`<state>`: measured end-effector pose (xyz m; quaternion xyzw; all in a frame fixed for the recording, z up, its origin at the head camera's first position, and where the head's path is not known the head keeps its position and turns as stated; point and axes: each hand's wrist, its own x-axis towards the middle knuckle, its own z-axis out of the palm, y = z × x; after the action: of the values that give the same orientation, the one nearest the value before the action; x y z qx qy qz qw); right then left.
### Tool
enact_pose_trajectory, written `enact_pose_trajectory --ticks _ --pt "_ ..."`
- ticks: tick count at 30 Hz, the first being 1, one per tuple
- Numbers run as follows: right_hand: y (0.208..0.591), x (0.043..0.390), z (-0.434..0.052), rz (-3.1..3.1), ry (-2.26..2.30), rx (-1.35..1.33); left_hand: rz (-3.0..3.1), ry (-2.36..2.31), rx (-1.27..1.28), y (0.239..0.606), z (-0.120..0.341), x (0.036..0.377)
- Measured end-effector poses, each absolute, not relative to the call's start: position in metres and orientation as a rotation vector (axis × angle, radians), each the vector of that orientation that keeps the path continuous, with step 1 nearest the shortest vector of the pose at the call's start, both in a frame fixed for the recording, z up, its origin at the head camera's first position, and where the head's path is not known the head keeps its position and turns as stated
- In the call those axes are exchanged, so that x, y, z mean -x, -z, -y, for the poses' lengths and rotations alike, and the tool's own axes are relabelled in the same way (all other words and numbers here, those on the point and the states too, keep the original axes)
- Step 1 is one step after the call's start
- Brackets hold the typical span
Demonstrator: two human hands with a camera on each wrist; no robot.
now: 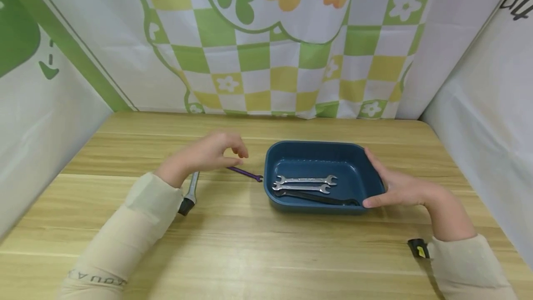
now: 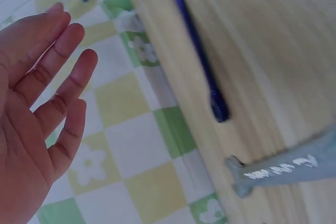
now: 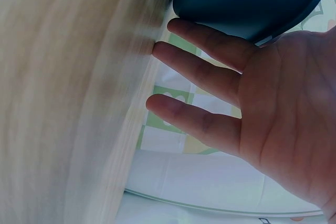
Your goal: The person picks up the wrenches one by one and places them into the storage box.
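My left hand (image 1: pixel 216 152) hovers over the table with its fingers loosely bent, just above a thin purple wrench (image 1: pixel 247 173). In the left wrist view that purple wrench (image 2: pixel 197 45) lies apart from the relaxed fingers (image 2: pixel 68 85). My right hand (image 1: pixel 397 186) rests against the right end of a dark blue rectangular box (image 1: pixel 318 149), thumb at its front corner. The right wrist view shows the spread, straight fingers (image 3: pixel 197 72) beside the box wall (image 3: pixel 236 3). Inside the box lie two silver open-end wrenches (image 1: pixel 306 180) and a black wrench (image 1: pixel 316 196).
A silver-grey wrench (image 1: pixel 192 186) lies on the table by the left sleeve. Black wrist gear (image 1: pixel 418 248) shows beside the right sleeve. A checked, flowered cloth (image 1: pixel 287 78) hangs behind the wooden table (image 1: pixel 266 253), and white sheets close off both sides.
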<state>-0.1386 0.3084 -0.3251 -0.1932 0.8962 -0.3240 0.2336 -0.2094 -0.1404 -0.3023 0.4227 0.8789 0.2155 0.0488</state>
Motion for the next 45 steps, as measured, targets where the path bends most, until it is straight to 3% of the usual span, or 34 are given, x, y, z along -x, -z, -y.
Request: enact_pose_trajectory --ticks 11,45 --pt "0.328 0.139 -0.309 -2.479 0.875 0.548 -2.629 -0.566 -1.1 0.324 0.149 0.217" --pt "0.328 0.14 -0.31 -2.458 0.904 0.539 -2.606 -0.39 -1.095 0.344 0.149 0.234"
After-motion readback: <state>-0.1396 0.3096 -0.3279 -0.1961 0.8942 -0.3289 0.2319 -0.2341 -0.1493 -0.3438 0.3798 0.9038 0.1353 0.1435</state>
